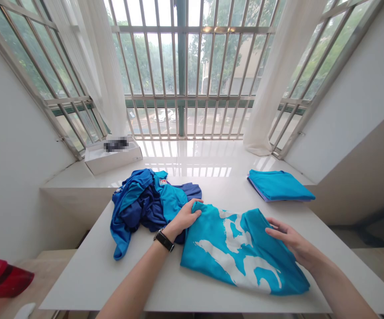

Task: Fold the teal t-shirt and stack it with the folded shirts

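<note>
1. Turquoise garment [208, 257] with white print lay on the white table [105, 283], lower centre-right of the frame. It was roughly compact, with a straight lower edge; judged part-folded, its upper edge uneven.

2. Done, as far as visible: folded stack [280, 185], right of centre, turquoise over a lilac layer. Number of pieces in it could not be counted.

3. Left, by my estimate: crumpled heap [145, 199] of blue, navy and turquoise cloth, left of centre, showed no folds of order. Work was judged partway, with more cloth loose than stacked.

4. Left hand [185, 216] reached in from the bottom of the frame, back of hand upward, black watch [164, 240] at the wrist. Thumb and fingers were pinched together on the garment's upper-left corner.

5. Right hand [289, 239] came from the lower right, angled inward. Its fingers were extended, slightly parted, tips at the garment's upper-right edge; thumb and any grip beneath could not be made out.
</note>
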{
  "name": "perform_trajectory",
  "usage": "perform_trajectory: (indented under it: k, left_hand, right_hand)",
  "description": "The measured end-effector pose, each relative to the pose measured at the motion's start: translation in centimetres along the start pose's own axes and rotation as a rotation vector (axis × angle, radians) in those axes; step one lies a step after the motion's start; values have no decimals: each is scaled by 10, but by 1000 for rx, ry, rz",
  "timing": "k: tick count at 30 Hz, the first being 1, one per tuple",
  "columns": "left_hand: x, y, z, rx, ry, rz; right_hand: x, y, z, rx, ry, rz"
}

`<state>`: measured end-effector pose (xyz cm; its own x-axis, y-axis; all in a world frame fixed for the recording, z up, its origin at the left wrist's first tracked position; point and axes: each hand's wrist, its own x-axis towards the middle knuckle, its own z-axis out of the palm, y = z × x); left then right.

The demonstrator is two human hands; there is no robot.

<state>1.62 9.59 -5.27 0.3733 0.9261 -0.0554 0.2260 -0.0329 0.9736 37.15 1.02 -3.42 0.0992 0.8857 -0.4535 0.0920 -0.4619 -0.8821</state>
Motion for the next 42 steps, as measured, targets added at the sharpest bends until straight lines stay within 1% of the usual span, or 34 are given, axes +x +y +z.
perform_trajectory:
  k: [2,5,7,9,14,19,22,27,29,33,36,39,42]
  left_hand:
    - [0,-1,0,-3,-6,5]
    - [1,-2,0,-10,2,18]
    - [2,-3,0,-6,13,19]
    - [2,-4,0,8,10,16]
    - [2,-5,-1,11,-5,25]
    - [2,-7,-1,12,-6,57]
    - [2,-5,-1,6,-6,27]
    - [2,-1,-1,-7,-3,9]
    - [2,0,-1,-11,5,4]
    - [1,3,-1,-27,-11,79]
    - [1,5,-3,-21,-33,152]
    - [0,8,-5,11,-39,187]
    - [0,7,-6,44,-41,204]
  right_hand:
    - [2,0,-6,-76,8,-55]
    - [5,-2,-10,-152,-31,-86]
    - [6,-3,-12,-199,-20,-112]
    - [8,-4,-14,-266,17,-132]
    - [11,-3,-22,-384,133,-108]
    - [13,-3,-26,-439,170,-127]
    - [12,-6,-26,-456,134,-133]
    - [6,-13,-20,-463,6,-220]
    - [3,-15,-17,-440,-32,-225]
    - [2,-15,-17,-474,-32,-196]
    - [0,-16,-21,-478,-107,-171]
    - [-4,-20,-22,-450,-169,-161]
    - [-9,-24,-20,-414,-147,-182]
